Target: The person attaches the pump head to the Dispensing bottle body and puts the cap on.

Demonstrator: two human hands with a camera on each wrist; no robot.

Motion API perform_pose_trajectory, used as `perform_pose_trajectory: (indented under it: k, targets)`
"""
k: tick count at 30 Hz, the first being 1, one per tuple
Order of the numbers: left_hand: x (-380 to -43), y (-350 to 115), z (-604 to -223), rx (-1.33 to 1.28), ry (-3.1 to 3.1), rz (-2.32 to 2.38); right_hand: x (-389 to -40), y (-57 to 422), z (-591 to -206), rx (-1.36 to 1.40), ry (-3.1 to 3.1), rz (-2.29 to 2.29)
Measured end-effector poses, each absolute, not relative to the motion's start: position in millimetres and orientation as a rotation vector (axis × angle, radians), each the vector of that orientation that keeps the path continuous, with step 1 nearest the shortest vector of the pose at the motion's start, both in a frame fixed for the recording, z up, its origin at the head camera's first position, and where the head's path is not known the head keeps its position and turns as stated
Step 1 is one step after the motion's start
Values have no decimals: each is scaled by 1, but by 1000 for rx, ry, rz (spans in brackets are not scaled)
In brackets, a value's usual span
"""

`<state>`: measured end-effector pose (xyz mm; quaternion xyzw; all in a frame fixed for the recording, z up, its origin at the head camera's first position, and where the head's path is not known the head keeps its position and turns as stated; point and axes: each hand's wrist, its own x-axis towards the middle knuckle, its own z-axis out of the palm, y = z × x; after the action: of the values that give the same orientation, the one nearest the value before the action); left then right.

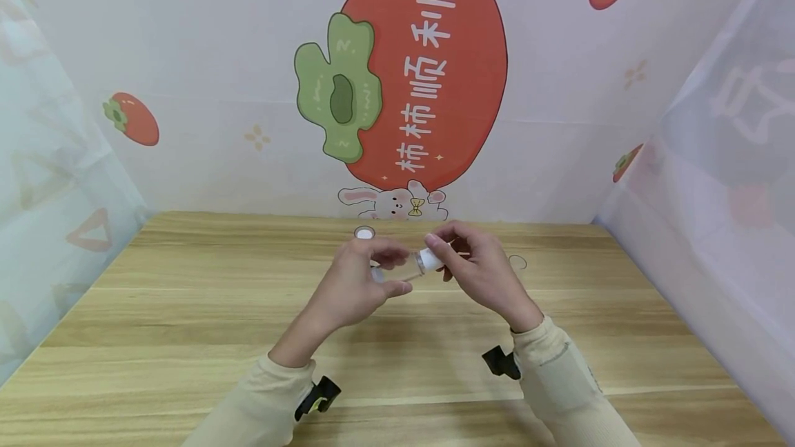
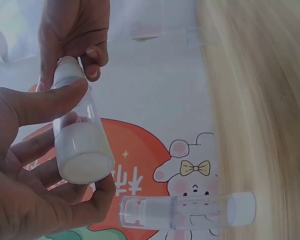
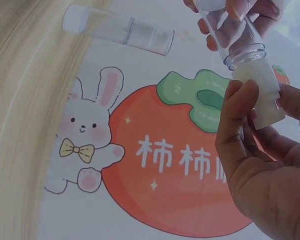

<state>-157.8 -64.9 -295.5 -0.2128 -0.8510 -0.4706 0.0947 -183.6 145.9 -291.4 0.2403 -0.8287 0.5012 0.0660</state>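
A clear bottle [image 2: 85, 147] with a white base is tilted between my hands above the table. My left hand [image 1: 360, 278] holds its transparent body, thumb on one side and fingers on the other. At the bottle's neck sits a white pump top [image 3: 257, 82], which my right hand [image 1: 478, 267] pinches between thumb and fingers. The pump top touches the neck; whether it is screwed tight I cannot tell. Beyond my left hand stands a similar bottle [image 3: 75, 20], upright with a clear cap over its white pump, seen almost from above in the head view.
A faint transparent round outline [image 1: 517, 262], perhaps a clear cap, lies on the wooden table [image 1: 186, 336] right of my right hand. A printed backdrop [image 1: 546, 74] with persimmons and a rabbit rises behind the table; pale sheets [image 1: 733, 178] hang at both sides.
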Motion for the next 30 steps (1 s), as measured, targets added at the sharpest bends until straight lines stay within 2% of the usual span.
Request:
perform_pose_trajectory:
  k: [30]
  targets:
    - [-163,-72,-296,-680,-2570,-1633,-179,158,-283,1084,-2514,1457]
